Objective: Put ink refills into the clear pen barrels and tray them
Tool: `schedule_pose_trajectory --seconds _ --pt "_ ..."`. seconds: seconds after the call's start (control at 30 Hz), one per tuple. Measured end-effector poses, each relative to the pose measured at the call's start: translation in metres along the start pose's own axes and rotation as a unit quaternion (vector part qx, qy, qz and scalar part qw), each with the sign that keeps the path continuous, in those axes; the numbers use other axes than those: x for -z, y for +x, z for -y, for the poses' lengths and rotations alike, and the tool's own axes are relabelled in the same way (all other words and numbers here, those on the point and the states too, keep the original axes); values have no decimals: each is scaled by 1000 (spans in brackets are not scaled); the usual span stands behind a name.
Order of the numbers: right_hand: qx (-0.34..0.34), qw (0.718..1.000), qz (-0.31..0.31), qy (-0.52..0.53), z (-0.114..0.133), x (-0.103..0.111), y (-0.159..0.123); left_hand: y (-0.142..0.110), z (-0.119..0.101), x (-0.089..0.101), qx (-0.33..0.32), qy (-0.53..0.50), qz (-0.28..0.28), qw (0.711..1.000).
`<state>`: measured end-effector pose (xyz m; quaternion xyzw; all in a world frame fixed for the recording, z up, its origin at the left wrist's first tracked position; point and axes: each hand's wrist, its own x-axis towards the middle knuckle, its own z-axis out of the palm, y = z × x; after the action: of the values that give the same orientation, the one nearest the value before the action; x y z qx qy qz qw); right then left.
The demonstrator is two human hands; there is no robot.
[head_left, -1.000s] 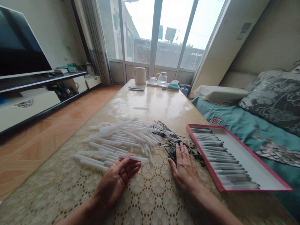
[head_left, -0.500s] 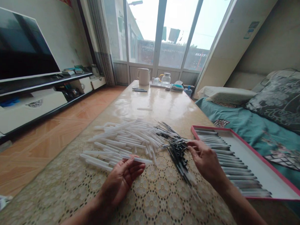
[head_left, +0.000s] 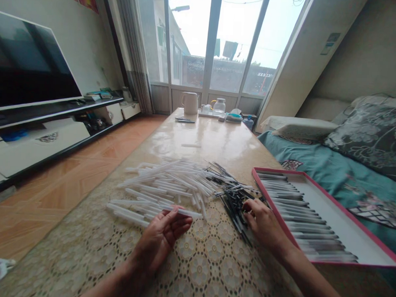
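Note:
My left hand [head_left: 164, 234] is closed around one end of a translucent white plastic tube [head_left: 191, 213], which points to the right just above the patterned tabletop. A loose pile of similar white tubes [head_left: 164, 182] lies beyond it. My right hand [head_left: 263, 222] reaches into a heap of thin black sticks [head_left: 231, 201], some with pale shafts, which look like pen refills. Its thumb and fingers are curled together at the heap's right side. Whatever is between those fingertips is hidden.
A red-rimmed shallow box [head_left: 348, 210] on the right holds a row of dark-and-clear sticks. One tube [head_left: 190, 145] lies apart, farther up the table. A beige jug [head_left: 190, 103], a glass pot [head_left: 219, 106] and a tissue pack [head_left: 233, 116] stand at the far end.
My right hand has moved down and slightly toward me over the black sticks, its fingers curling in. My left hand keeps hold of its tube in nearly the same place.

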<state>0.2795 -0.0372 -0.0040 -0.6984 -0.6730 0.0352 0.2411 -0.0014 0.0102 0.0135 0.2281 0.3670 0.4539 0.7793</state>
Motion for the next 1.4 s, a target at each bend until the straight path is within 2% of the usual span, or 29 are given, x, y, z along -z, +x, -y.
schedule_pose_trajectory --seconds 0.13,0.27,0.37,0.5,0.6,0.77,1.03,1.4 --pt "-12 1000 -5 9 8 11 6 -1 1 0 -4 -11 7 1000" --pt "-40 985 6 168 45 17 7 -1 3 1 -5 -18 21 1000" --pt "-41 945 27 324 77 5 1 0 5 2 -12 -22 19 1000" --pt "-14 922 8 387 99 -19 -8 2 7 4 -19 -20 28 999" --pt "-28 917 6 397 103 -26 -12 2 8 4 -24 -16 25 999" --pt "-49 912 8 408 106 -22 -15 4 8 2 -23 -11 24 999" --pt "-26 914 18 404 106 -27 -17 1 8 1 -16 0 21 1000" --pt "-31 895 29 445 110 -26 -16 2 8 0 -18 12 26 999"
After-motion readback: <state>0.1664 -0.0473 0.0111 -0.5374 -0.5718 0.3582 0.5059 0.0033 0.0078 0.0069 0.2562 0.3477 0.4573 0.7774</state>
